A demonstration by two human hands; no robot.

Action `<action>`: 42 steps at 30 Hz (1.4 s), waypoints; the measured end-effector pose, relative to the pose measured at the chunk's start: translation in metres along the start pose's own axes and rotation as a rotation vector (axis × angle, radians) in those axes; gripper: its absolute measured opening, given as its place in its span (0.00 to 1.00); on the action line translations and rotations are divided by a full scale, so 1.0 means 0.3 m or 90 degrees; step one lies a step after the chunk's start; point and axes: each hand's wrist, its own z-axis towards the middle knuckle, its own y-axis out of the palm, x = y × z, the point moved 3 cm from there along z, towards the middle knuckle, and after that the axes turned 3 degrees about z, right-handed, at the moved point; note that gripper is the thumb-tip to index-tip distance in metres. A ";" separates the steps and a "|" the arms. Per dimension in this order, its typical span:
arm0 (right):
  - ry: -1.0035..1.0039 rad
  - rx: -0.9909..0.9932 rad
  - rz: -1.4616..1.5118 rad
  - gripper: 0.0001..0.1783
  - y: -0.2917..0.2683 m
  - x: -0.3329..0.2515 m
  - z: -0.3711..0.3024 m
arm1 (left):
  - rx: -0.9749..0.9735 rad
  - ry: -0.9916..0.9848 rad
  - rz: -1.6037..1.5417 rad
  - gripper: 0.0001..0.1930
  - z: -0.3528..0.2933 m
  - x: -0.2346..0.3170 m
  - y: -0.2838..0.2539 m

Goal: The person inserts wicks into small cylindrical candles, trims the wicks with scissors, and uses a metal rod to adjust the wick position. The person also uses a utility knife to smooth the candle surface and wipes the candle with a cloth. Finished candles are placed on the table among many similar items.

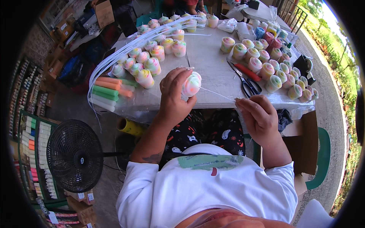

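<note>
- Swirled candle [191, 84], pastel pink, green and white: we find it in the left hand [173, 91], seen over the near part of the table [207, 53], roughly in front of the person's middle.
- From the right hand [260, 114], the candle lies to the left and a little farther from the body; the left hand is the nearer one, touching it, while the right stands apart from its body.
- Between the two runs a thin white wick [218, 93], nearly straight, leaving the candle's right side and slanting rightward and slightly toward the person.
- We see the left fingers bent around the candle's left and far sides, with the thumb at its near side; the palm hides part of its body.
- On the right, thumb and forefinger look pressed together at the wick's far end, the other fingers curled in.
- The candle points its wick side to the right, so we judge that its long axis tips over roughly along the wick; foreshortening and the covering hand keep us from telling the exact tilt.
- Beyond the right hand, we note black-handled scissors [251, 87] on the table, touching neither hand.
</note>
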 end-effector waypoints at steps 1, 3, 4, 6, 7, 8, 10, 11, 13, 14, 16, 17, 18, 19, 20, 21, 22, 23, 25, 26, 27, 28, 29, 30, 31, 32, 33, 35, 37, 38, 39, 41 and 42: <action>0.000 -0.002 -0.004 0.14 0.001 -0.002 0.001 | 0.001 0.004 0.002 0.35 -0.001 -0.002 0.001; 0.006 -0.021 -0.008 0.14 0.003 -0.001 0.001 | 0.003 0.011 0.005 0.35 -0.003 -0.005 0.007; 0.012 -0.037 -0.007 0.14 0.003 0.002 -0.002 | 0.003 0.012 0.008 0.35 -0.003 -0.006 0.007; 0.018 -0.056 -0.007 0.14 0.004 0.005 -0.005 | 0.002 0.016 0.012 0.35 -0.001 -0.004 0.007; 0.019 -0.059 -0.009 0.14 0.004 0.005 -0.006 | 0.001 0.015 0.017 0.35 0.001 -0.003 0.006; 0.019 -0.062 -0.012 0.15 0.005 0.005 -0.006 | 0.000 0.015 0.022 0.35 0.003 -0.001 0.006; 0.008 -0.069 -0.014 0.15 0.005 0.004 -0.006 | -0.002 0.018 0.032 0.36 0.003 -0.002 0.007; 0.002 -0.073 -0.016 0.15 0.007 0.004 -0.005 | -0.004 0.020 0.038 0.36 0.002 -0.004 0.008; 0.005 -0.064 -0.013 0.14 0.008 0.005 -0.004 | -0.006 0.009 0.031 0.37 0.001 -0.011 0.013; 0.008 -0.058 -0.012 0.14 0.008 0.006 -0.005 | -0.007 -0.004 0.018 0.38 -0.001 -0.019 0.020; 0.090 -0.009 0.041 0.10 0.004 0.029 -0.009 | -0.010 -0.119 -0.148 0.37 -0.012 -0.053 0.041; 0.130 0.015 0.068 0.09 0.005 0.043 -0.012 | -0.012 -0.219 -0.302 0.36 -0.027 -0.082 0.062; 0.204 0.022 0.130 0.06 0.011 0.071 -0.017 | -0.014 -0.319 -0.455 0.35 -0.042 -0.110 0.087; 0.280 0.028 0.191 0.04 0.021 0.104 -0.028 | -0.015 -0.347 -0.496 0.34 -0.048 -0.132 0.107; 0.356 0.035 0.250 0.03 0.032 0.130 -0.043 | -0.016 -0.374 -0.538 0.33 -0.047 -0.155 0.131; 0.364 0.038 0.243 0.03 0.043 0.139 -0.057 | -0.016 -0.401 -0.579 0.33 -0.053 -0.175 0.152; 0.373 0.044 0.237 0.04 0.056 0.153 -0.073 | -0.012 -0.450 -0.611 0.28 -0.060 -0.190 0.164; 0.381 0.048 0.231 0.05 0.065 0.164 -0.084 | -0.014 -0.533 -0.731 0.25 -0.074 -0.208 0.168; 0.347 0.081 0.188 0.04 0.068 0.158 -0.100 | -0.017 -0.702 -0.969 0.22 -0.096 -0.220 0.165; 0.308 0.097 0.164 0.03 0.070 0.152 -0.104 | 0.011 -0.728 -0.950 0.24 -0.095 -0.213 0.172; 0.270 0.113 0.140 0.03 0.071 0.144 -0.106 | 0.005 -0.737 -0.986 0.24 -0.089 -0.201 0.172; 0.243 0.111 0.138 0.03 0.070 0.130 -0.098 | 0.000 -0.744 -1.022 0.24 -0.078 -0.185 0.164; 0.215 0.108 0.136 0.02 0.066 0.109 -0.084 | -0.005 -0.751 -1.058 0.24 -0.075 -0.173 0.162; 0.188 0.106 0.134 0.02 0.065 0.092 -0.073 | -0.007 -0.754 -1.055 0.24 -0.081 -0.165 0.164; 0.184 0.103 0.136 0.03 0.066 0.083 -0.067 | -0.012 -0.755 -1.055 0.24 -0.084 -0.154 0.167; 0.179 0.100 0.137 0.03 0.067 0.077 -0.063 | -0.017 -0.756 -1.054 0.24 -0.087 -0.145 0.170; 0.175 0.098 0.139 0.03 0.068 0.070 -0.059 | -0.025 -0.754 -1.058 0.24 -0.085 -0.134 0.170; 0.190 0.087 0.153 0.03 0.071 0.056 -0.049 | -0.038 -0.753 -1.066 0.24 -0.079 -0.115 0.167; 0.186 0.085 0.146 0.03 0.072 0.053 -0.049 | -0.047 -0.744 -1.070 0.25 -0.081 -0.114 0.172; 0.175 0.089 0.133 0.04 0.072 0.056 -0.053 | -0.052 -0.739 -1.072 0.25 -0.082 -0.113 0.175; 0.165 0.093 0.120 0.04 0.069 0.059 -0.055 | -0.033 -0.732 -1.051 0.23 -0.084 -0.114 0.175; 0.172 0.123 0.078 0.05 0.047 0.084 -0.052 | 0.005 -0.717 -1.008 0.21 -0.089 -0.118 0.173; 0.175 0.137 0.057 0.05 0.035 0.103 -0.048 | 0.005 -0.639 -0.870 0.21 -0.094 -0.135 0.166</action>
